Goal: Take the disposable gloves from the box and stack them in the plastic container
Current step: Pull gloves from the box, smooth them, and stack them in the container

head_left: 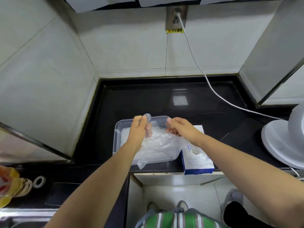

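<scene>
step: I read this as mid-transfer. One glove [158, 142] is being spread flat above the plastic container [117, 129] before it gets laid down.
left hand [139, 130]: fingers curled, thumb and forefinger pinching a fingertip of the glove at its far edge.
right hand [180, 129]: fingers curled down into the film on the glove's right side. It looks like a grip, but the exact pinch is hidden behind the knuckles.
glove: clear thin film, stretched between both hands over the container's middle. Its loose end droops past the near rim.
plastic container: clear, rectangular, on the black counter [148, 99], centre of scene. Inside is a pale flat stack of gloves [125, 137], visible in the left part. I can't tell the count.
box [199, 162]: white and blue, right of the container at the counter's near edge. I can't tell whether they touch. The right forearm covers the top, so I can't tell what's left inside.
progress: my guess is partway, with some stacked and one in hand.
next move: lower both hands together, keep the film taut, line it up with the stack, let go, then reach right to the box.
risk: the film looks light and clingy, so it may stick to fingers or fold on release.
</scene>
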The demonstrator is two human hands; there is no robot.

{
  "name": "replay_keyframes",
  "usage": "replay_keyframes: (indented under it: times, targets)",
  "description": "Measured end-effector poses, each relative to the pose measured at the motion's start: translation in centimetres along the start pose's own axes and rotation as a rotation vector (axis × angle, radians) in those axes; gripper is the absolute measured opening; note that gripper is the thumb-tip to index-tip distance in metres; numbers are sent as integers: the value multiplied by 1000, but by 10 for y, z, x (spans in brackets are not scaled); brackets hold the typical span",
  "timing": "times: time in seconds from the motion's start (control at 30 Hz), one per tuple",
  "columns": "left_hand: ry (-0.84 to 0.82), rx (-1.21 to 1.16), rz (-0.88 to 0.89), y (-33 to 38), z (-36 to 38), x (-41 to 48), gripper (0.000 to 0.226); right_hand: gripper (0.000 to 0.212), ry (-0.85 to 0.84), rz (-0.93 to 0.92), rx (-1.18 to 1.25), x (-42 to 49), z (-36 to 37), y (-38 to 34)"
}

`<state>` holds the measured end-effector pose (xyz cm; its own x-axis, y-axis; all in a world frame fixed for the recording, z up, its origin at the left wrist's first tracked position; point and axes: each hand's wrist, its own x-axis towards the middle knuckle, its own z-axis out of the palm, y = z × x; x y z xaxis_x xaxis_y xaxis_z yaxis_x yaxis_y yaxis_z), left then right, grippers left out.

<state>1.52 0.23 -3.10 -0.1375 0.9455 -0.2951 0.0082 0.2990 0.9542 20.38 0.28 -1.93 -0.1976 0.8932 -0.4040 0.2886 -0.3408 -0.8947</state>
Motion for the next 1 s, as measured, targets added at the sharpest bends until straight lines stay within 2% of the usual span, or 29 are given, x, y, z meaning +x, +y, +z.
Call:
replay_keyframes:
  times: [0.1,0.13,0.17,0.23,0.3,0.4,0.43,0.5,0.6,0.77,0.83,0.93,1.0]
  targets:
    - [20,49,-25,0,-8,5,28,63,-190,141,-82,7,7,-12]
    - [18,44,-27,1,-10,6,28,58,-258,152,-129,8,9,-15]
    - [16,39,-31,1,-11,7,28,44,-315,155,-163,9,10,-15]
    - [27,60,-29,3,-14,8,28,22,-380,140,-117,11,12,-17]
    - [-11,22,-66,6,-18,8,36,24,-340,89,-2,16,13,-15]
    - [-238,-22,-237,10,-30,6,70,25,-182,24,223,24,16,-13]
    - [-311,18,-287,10,-35,4,71,26,-163,17,280,26,16,-13]
    - [-393,81,-357,8,-42,2,49,28,-148,11,336,27,16,-11]
    - [-333,25,-407,8,-48,0,27,27,-129,42,359,27,15,-11]
    - [-255,-106,-420,6,-54,0,29,28,11,35,355,26,14,-7]
    - [-146,-122,-380,3,-55,4,21,31,94,21,377,27,12,-6]
    - [116,-192,-284,0,-61,11,4,35,181,-5,405,28,5,-6]
    - [139,-272,-239,4,-61,10,8,36,199,1,438,27,0,-5]
